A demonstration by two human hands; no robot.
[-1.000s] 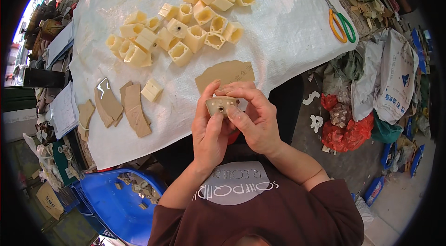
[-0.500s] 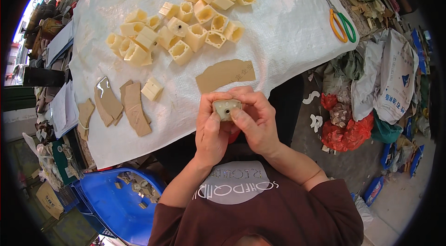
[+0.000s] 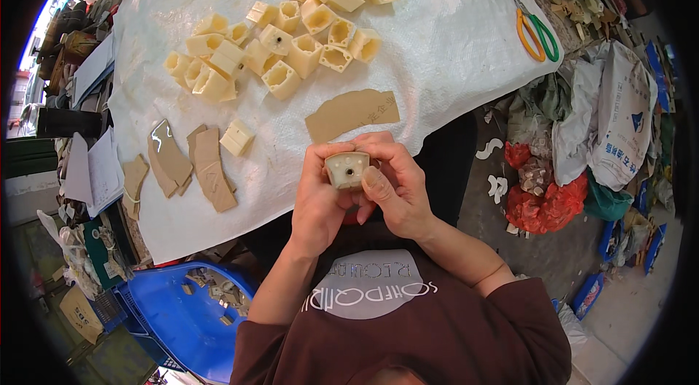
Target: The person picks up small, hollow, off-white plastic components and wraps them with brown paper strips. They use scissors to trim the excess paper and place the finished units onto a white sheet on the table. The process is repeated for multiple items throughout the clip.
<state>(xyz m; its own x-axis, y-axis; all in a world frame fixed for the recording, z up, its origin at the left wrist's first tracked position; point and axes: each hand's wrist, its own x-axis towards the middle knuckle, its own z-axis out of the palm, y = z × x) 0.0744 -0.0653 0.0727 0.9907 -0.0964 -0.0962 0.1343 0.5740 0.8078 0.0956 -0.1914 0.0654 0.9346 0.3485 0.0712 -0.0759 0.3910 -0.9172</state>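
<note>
Between both hands, close to my chest, is a pale hollow plastic block (image 3: pixel 348 170) with a dark hole in the middle of its upturned face. A thin tan edge runs along its far side. My left hand (image 3: pixel 314 199) closes round its left side. My right hand (image 3: pixel 400 188) wraps the far and right sides, its thumb at the near right corner. Fingers hide the block's lower part. Just beyond lies a curved piece of brown cardboard (image 3: pixel 352 114). One cream plastic block (image 3: pixel 237 138) sits apart at the left, beside cut cardboard strips (image 3: pixel 211 170).
Several cream hollow blocks (image 3: pixel 304 56) are heaped on the white woven sheet (image 3: pixel 437 43). Scissors (image 3: pixel 537 36) with orange and green handles lie at its right edge. A blue tub (image 3: pixel 178 338) stands lower left. Red plastic bags (image 3: pixel 550 207) and white sacks lie at the right.
Both hands have shifted slightly left with the block. Its face has turned a little, and my right thumb has moved from beside the hole to the block's right corner.
</note>
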